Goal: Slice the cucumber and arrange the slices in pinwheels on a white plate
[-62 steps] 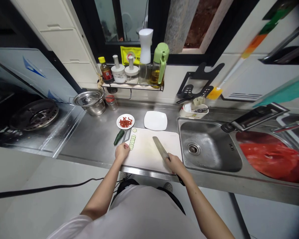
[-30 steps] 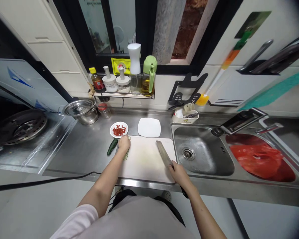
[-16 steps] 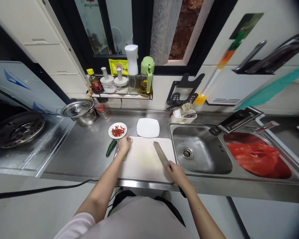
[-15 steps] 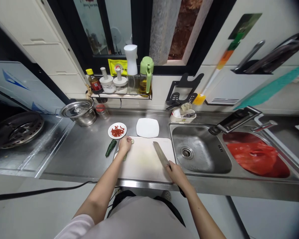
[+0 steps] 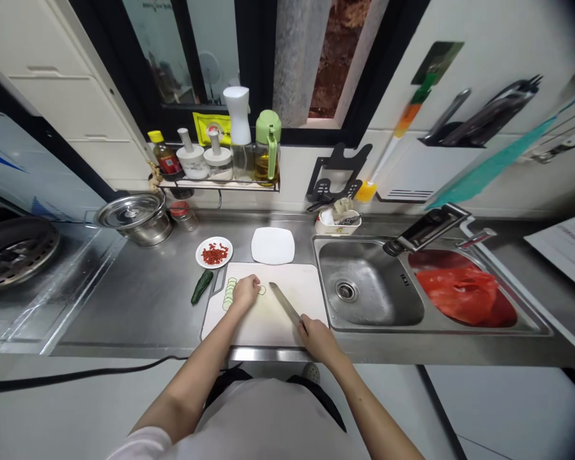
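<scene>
A thin, round cucumber slice (image 5: pixel 262 290) showed just right of the fingertips of the left hand (image 5: pixel 246 292).
Whether those curled fingers gripped it could not be told; the right hand (image 5: pixel 318 337), knuckles up, clamped the knife (image 5: pixel 285 303), flat metal blade slanting toward the slice over the white board (image 5: pixel 263 328).

Soft, fairly even indoor light covers the steel counter (image 5: pixel 138 300), with a bright glare on its front edge below the cutting board (image 5: pixel 263 327) and dimness around the burner (image 5: pixel 19 252) at its left end. Wide-angle distortion stretches things toward the sides, the view's upper right corner darkens to black, and print on the paper (image 5: pixel 568 246) near the counter's right end is blurred.
</scene>
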The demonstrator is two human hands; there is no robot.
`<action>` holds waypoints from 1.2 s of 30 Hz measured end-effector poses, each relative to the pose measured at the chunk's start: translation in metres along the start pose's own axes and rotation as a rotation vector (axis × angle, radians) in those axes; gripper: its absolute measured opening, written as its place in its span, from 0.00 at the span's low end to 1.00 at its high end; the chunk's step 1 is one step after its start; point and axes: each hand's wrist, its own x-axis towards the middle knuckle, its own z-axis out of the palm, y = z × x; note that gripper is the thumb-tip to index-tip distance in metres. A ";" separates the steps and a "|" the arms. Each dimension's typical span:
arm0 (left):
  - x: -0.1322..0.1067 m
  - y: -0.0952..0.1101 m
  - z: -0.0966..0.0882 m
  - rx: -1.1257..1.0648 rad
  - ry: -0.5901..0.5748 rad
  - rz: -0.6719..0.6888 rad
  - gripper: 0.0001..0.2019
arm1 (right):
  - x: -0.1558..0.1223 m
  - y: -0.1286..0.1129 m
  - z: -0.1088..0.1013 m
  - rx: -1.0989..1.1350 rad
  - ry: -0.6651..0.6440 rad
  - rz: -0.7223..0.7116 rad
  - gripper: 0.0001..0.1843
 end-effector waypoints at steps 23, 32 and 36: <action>0.011 -0.007 0.001 0.034 -0.024 -0.002 0.08 | 0.011 -0.016 -0.005 -0.112 -0.063 -0.081 0.15; 0.012 -0.007 0.001 0.035 -0.033 -0.008 0.07 | 0.012 -0.015 -0.008 -0.130 -0.054 -0.094 0.15; 0.012 -0.007 0.001 0.034 -0.037 -0.015 0.08 | 0.013 -0.015 -0.009 -0.140 -0.064 -0.109 0.16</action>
